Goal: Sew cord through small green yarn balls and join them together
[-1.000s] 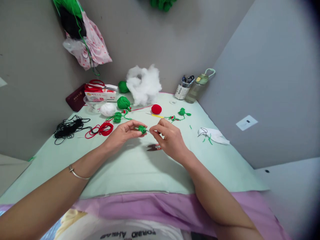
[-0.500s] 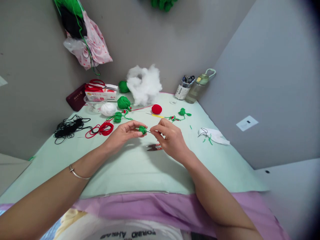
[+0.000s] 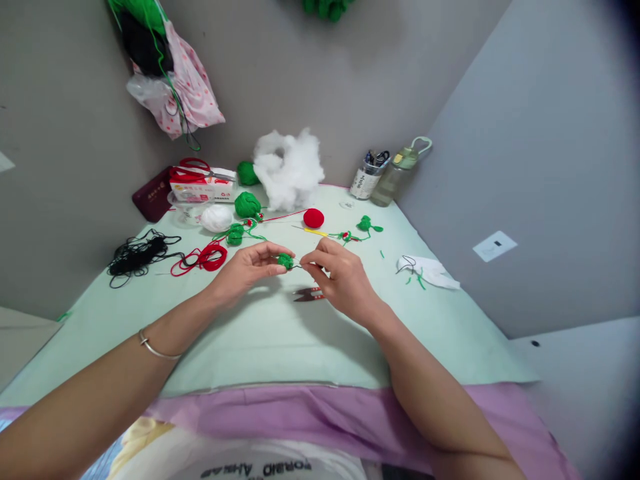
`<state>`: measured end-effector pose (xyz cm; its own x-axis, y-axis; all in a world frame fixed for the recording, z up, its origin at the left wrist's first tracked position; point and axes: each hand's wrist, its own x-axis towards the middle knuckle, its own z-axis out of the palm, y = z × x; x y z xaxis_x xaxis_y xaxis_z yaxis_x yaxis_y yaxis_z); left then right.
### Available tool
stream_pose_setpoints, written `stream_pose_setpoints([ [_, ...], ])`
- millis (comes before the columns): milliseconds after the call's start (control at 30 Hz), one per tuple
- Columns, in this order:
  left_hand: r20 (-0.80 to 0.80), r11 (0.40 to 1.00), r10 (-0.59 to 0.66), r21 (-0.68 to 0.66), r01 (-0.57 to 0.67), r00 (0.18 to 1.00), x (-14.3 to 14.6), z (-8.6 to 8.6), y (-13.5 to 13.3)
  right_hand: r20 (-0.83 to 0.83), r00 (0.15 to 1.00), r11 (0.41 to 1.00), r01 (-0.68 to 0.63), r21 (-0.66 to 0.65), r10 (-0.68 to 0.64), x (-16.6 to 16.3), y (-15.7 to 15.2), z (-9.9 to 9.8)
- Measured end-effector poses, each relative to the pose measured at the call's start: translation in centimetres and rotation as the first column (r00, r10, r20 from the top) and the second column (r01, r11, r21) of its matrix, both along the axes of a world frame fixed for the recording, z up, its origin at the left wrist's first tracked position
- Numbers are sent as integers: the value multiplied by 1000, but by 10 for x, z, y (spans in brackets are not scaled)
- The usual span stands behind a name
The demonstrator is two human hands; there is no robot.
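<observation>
Left hand (image 3: pixel 250 267), fingers nearly closed, grips a small green yarn piece (image 3: pixel 285 261) above the desk (image 3: pixel 250 353); right hand (image 3: pixel 340 275), fingertips pinched together, holds a dark strand (image 3: pixel 296 267) from it (the far end is hidden). Too sharp a tug could snap the strand or pull the piece loose. Snips (image 3: pixel 306 295) lie below the right hand, in its way if lowered; red yarn loops (image 3: pixel 216 256) lie beyond the left wrist.

We count two hands, the left hand (image 3: pixel 250 267) and right hand (image 3: pixel 343 277), with one green piece (image 3: pixel 285 261) held; two yarn tangles, one black tangle (image 3: pixel 141 257), one red tangle (image 3: pixel 213 257); one red ball (image 3: pixel 313 218); one white ball (image 3: pixel 217 218); one bottle (image 3: pixel 387 185); one pen cup (image 3: pixel 364 183); one yellow-handled hook (image 3: pixel 315 232).
</observation>
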<state>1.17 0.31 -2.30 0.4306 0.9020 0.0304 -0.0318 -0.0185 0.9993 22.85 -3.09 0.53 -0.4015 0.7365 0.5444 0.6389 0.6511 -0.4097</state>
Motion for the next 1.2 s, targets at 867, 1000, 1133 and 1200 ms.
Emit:
stream_pose_setpoints([
  [867, 203, 999, -36, 36, 29, 979, 4, -4, -3, -614, 788, 815, -324, -481, -50, -10, 11, -7],
  [1000, 192, 999, 9, 32, -15, 981, 5, -7, -4, -609, 788, 850, -259, -458, -88, -16, 8, -10],
  [1133, 164, 999, 51, -5, -51, 985, 9, -5, -6, -470, 875, 928, -70, -367, -120, -18, 6, -14],
  [1200, 136, 996, 87, -13, -86, 987, 11, -5, -8, -374, 917, 951, 17, -308, -137, -18, 6, -17],
])
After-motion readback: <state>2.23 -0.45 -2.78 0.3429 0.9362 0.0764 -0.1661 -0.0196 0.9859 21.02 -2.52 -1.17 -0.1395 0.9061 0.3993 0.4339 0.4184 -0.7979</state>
